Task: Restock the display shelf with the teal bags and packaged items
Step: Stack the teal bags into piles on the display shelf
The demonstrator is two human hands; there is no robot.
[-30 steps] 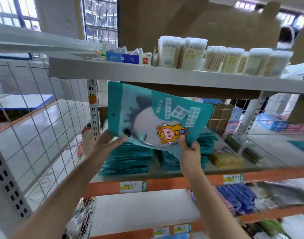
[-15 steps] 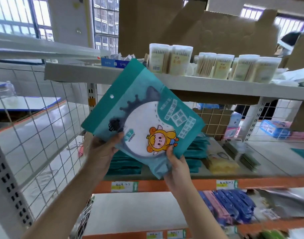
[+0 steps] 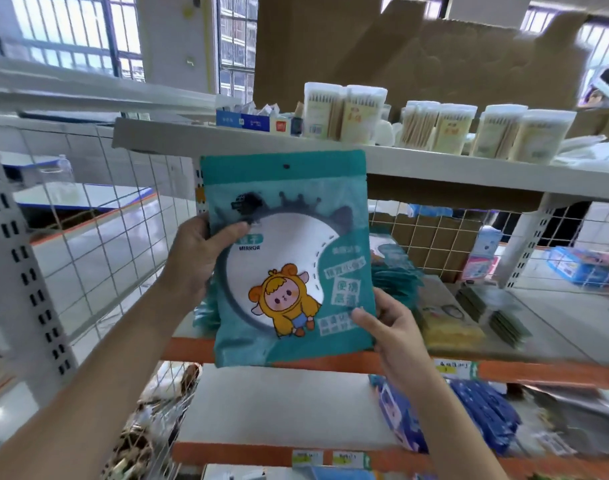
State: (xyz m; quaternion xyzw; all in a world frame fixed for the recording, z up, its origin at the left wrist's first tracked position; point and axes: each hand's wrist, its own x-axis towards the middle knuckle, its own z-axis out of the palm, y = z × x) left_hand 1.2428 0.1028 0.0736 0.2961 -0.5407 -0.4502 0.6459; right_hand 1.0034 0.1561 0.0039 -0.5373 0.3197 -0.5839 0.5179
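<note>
The left hand (image 3: pixel 199 258) grips the teal bag (image 3: pixel 289 188) by its left edge, thumb across the front. The right hand (image 3: pixel 396 337) pinches its lower right corner. The bag is held upright at the centre of the frame, in front of the shelf (image 3: pixel 538 372). A stack of teal bags (image 3: pixel 393 275) lies on the shelf behind it. At upper right, clear tubs (image 3: pixel 344 112) hold cotton swabs. At lower right lie blue packets (image 3: pixel 486 420).

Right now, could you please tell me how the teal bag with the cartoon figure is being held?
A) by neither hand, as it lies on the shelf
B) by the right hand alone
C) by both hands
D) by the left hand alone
C: the left hand grips the left edge of the teal bag with its thumb across the front, while the right hand pinches the lower right corner.
</note>
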